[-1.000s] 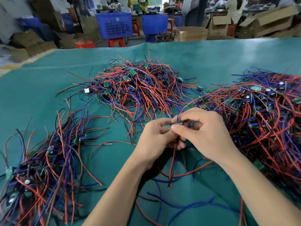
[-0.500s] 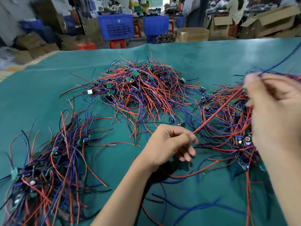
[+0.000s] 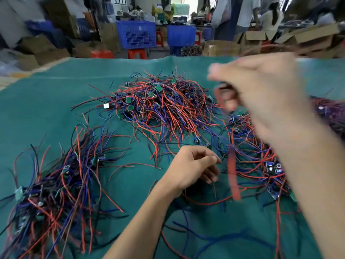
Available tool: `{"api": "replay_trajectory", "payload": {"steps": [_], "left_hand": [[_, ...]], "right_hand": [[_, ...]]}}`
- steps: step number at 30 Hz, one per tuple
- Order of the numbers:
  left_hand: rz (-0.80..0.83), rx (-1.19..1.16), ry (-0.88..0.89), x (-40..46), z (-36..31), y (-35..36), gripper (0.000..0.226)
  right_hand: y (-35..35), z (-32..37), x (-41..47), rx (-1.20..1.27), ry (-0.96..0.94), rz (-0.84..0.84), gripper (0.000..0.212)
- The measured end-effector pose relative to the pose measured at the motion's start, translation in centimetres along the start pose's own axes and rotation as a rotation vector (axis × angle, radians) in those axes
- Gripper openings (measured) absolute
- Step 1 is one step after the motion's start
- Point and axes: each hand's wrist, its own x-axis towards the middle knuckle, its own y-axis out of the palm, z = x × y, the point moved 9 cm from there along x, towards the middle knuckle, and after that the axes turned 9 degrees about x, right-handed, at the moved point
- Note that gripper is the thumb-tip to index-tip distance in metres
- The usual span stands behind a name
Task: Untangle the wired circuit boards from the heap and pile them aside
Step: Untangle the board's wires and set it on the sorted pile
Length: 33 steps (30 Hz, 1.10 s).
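The heap (image 3: 261,152) of wired circuit boards lies at the right of the green-covered bench (image 3: 56,101), a tangle of red, blue and black leads with small boards among them. A second tangle (image 3: 164,107) sits at the bench centre, well apart from the person. A third pile (image 3: 52,186) lies at the left, its leads fanned out roughly parallel.

Beyond the bench, a blue slatted crate (image 3: 137,34) rests on red stools (image 3: 137,53); its contents cannot be made out. Open cardboard boxes (image 3: 252,41) stand at the right rear; one box (image 3: 221,48) sits just beside a dark bundle (image 3: 192,50) that looks like more leads.

The left hand (image 3: 192,165) rests low over the bench between the centre tangle and the heap, fingers (image 3: 211,157) curled inward; thin leads run under them, and it appears to pinch one. The right hand (image 3: 261,94) is raised above the heap and heavily blurred. A blurred red lead (image 3: 233,174) hangs below it. Whether its fingers are closed on that lead cannot be told.
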Motion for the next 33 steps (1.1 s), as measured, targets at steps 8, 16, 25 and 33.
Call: {"api": "replay_trajectory", "payload": {"steps": [8, 16, 25, 33], "left_hand": [[-0.108, 0.076, 0.111, -0.6, -0.6, -1.5, 0.044], [-0.488, -0.139, -0.018, 0.6, 1.6, -5.3, 0.022], [-0.423, 0.063, 0.029, 0.6, 1.3, -4.6, 0.018], [-0.316, -0.084, 0.067, 0.5, 0.4, -3.6, 0.024]], "right_hand": [[20.1, -1.8, -0.5, -0.397, 0.096, 0.778, 0.062], [2.6, -13.8, 0.8, -0.932, 0.284, 0.337, 0.011], [-1.3, -13.3, -3.1, -0.609, 0.115, 0.116, 0.024], [-7.4, -12.6, -3.0, 0.098, 0.104, -0.341, 0.028]]}}
